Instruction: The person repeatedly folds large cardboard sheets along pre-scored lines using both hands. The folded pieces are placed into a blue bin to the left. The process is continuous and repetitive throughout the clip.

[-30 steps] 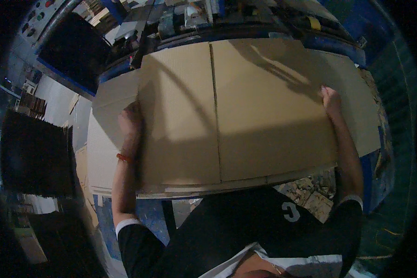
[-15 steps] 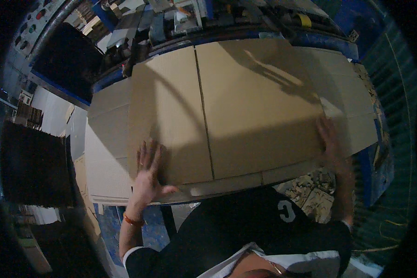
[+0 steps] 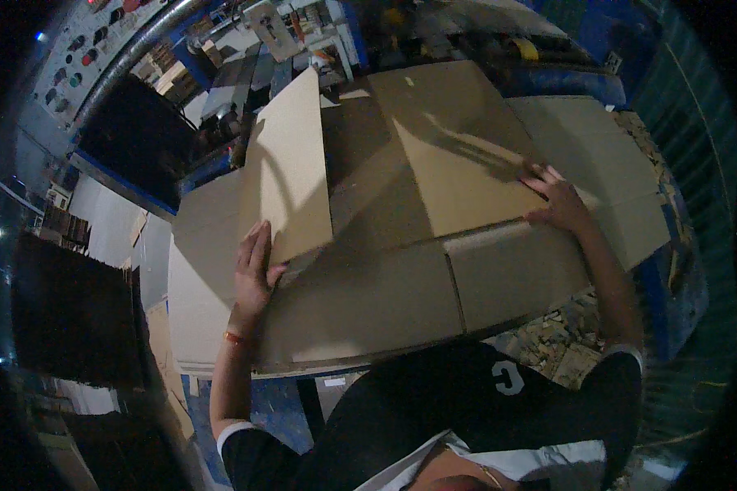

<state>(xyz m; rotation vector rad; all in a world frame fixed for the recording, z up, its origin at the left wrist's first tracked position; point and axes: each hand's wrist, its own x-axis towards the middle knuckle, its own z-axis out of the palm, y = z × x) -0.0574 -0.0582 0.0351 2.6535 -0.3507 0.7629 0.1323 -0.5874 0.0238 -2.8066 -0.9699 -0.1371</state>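
A slotted brown cardboard sheet lies between my hands, its two panels now spread apart. The left panel [image 3: 293,176] tilts up, and the right panel [image 3: 467,164] lies flatter. My left hand [image 3: 255,268] grips the left panel at its near left corner, fingers along the side and thumb at the near edge. My right hand [image 3: 558,200] holds the right panel's near right corner, fingers bent over it. Under them is a stack of cardboard sheets [image 3: 360,307], the top one with a slot near its front. Whether the two panels join at the far end is hard to see.
A blue machine [image 3: 565,82] with rollers and metal parts stands along the far side. A control panel [image 3: 78,65] with buttons is at upper left. Cardboard scraps [image 3: 557,344] lie below the stack's near right edge. Dark stacked material [image 3: 74,307] stands left.
Both hands and the held cardboard moved away from me, baring the sheet beneath. The left panel has risen and the gap between panels has widened. My right hand now bends round its corner.
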